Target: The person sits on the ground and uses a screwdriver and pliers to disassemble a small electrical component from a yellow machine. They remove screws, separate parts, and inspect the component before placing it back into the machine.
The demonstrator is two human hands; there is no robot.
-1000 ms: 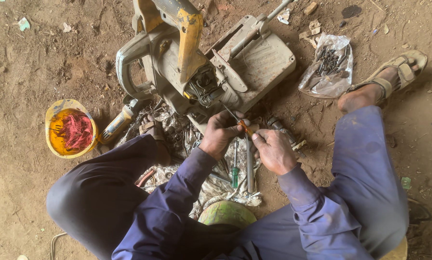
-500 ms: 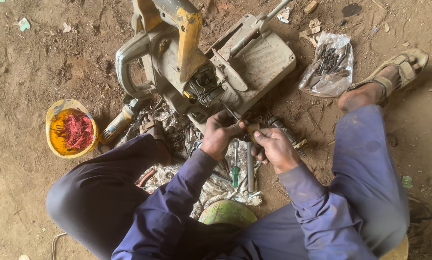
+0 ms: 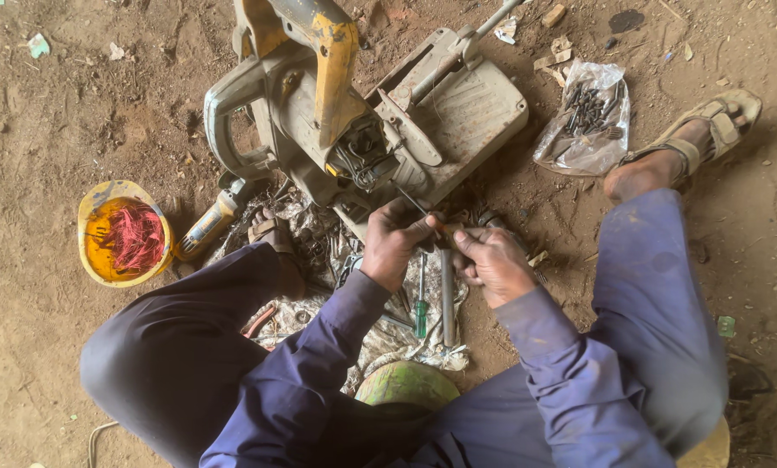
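I sit on the dirt floor with the chop saw [image 3: 362, 121] lying just ahead of my knees. My left hand [image 3: 394, 243] closes around a screwdriver [image 3: 416, 205] whose thin shaft angles up into the exposed wiring [image 3: 360, 159] at the motor housing. My right hand [image 3: 492, 260] sits just beside it, fingers pinched at the handle end; what it pinches is too small to tell, so I cannot say whether it grips the tool or a small part. To do this step well, I judge that the tip should seat squarely before turning, the left hand should carry the torque, and the right should only steady, since a slip could nick the wires. A metal tube [image 3: 447, 295] and a green-handled screwdriver [image 3: 420, 303] lie on the cloth [image 3: 380, 338] directly below both hands, within reach. Containers: a yellow hard hat [image 3: 94, 251] lies upturned well to my left and holds a tangle of red wire [image 3: 135, 238]; a clear plastic bag [image 3: 583, 143] near my right foot [image 3: 666, 165] holds dark screws [image 3: 586, 108]. An angle grinder [image 3: 204, 227] lies between the hard hat and the saw.
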